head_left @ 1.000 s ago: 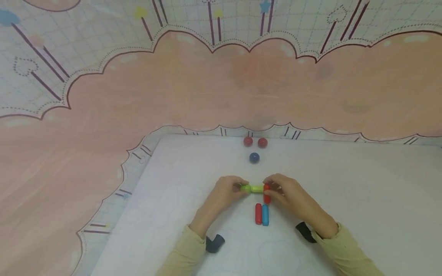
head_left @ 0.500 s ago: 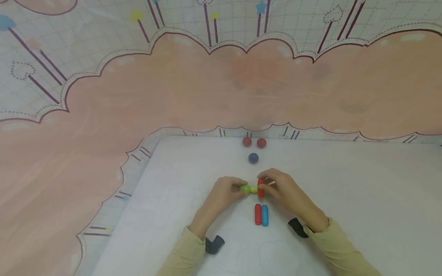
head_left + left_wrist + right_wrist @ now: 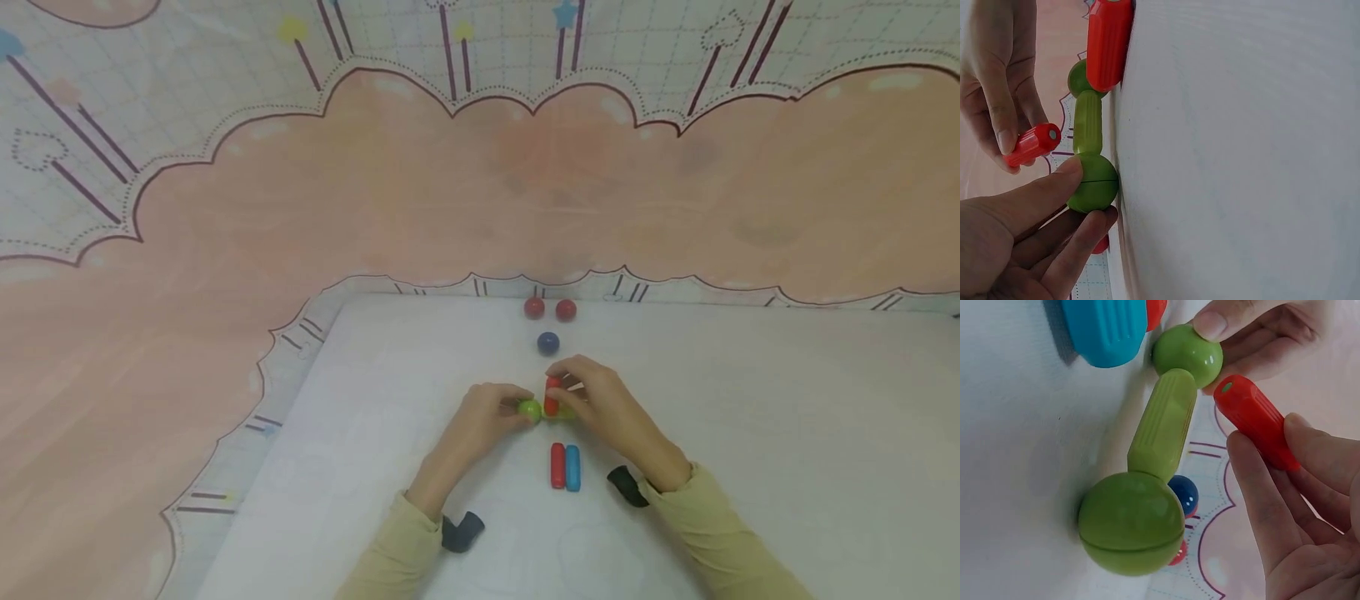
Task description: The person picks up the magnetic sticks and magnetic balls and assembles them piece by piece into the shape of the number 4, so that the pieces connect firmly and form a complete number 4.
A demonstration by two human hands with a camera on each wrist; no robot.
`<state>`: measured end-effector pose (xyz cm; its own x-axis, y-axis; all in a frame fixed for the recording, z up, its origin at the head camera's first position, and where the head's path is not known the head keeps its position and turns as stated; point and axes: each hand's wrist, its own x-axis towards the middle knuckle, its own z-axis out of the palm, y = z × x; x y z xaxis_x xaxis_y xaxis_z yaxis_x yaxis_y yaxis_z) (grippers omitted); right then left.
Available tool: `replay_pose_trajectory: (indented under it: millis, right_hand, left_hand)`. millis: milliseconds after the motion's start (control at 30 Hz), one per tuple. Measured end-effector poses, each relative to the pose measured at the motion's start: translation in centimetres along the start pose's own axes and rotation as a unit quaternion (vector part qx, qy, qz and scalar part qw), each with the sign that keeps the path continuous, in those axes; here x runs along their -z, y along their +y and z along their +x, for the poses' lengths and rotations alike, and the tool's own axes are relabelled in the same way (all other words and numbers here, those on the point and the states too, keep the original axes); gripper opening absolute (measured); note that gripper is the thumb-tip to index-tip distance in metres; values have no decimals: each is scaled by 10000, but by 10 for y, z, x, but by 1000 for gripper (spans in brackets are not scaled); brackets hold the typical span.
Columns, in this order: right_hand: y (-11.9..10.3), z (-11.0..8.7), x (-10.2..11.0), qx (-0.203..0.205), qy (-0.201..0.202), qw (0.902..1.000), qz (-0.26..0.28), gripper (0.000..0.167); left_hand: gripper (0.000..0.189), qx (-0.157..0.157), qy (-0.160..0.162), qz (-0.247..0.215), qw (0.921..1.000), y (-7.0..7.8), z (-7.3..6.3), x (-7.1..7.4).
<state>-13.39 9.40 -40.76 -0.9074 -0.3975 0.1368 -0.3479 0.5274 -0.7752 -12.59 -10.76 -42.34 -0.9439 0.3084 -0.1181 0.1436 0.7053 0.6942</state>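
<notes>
My left hand pinches a green ball between thumb and fingers. Joined to that ball is a yellow-green ribbed rod, with a second green ball at its other end. My right hand pinches a red ribbed rod by one end; its free end, with a small round spot in its tip, points toward the left hand's ball. In the head view this red rod overlaps the yellow-green one, and the right hand hides the second ball. Nearer to me, another red rod and a blue rod lie side by side.
Beyond the hands, a blue ball and two red balls, one on the left and one on the right, rest on the white tabletop. A patterned cloth spreads behind. Dark devices sit at both wrists.
My right hand has moved left and slightly farther away with the red rod, passing along the yellow-green rod toward the held green ball. The left hand stays nearly in place.
</notes>
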Motion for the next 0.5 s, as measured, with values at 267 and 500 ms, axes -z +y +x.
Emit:
replay_pose_trajectory:
  millis: [267,500]
  right_hand:
    - [-1,9,-4,41,117,9999,99,31]
    - [-2,15,-7,84,223,9997,90,32]
  left_hand:
    - [37,-36,34,-25,10000,1,0,2]
    - [36,-4,10,-134,9999,0,0,2]
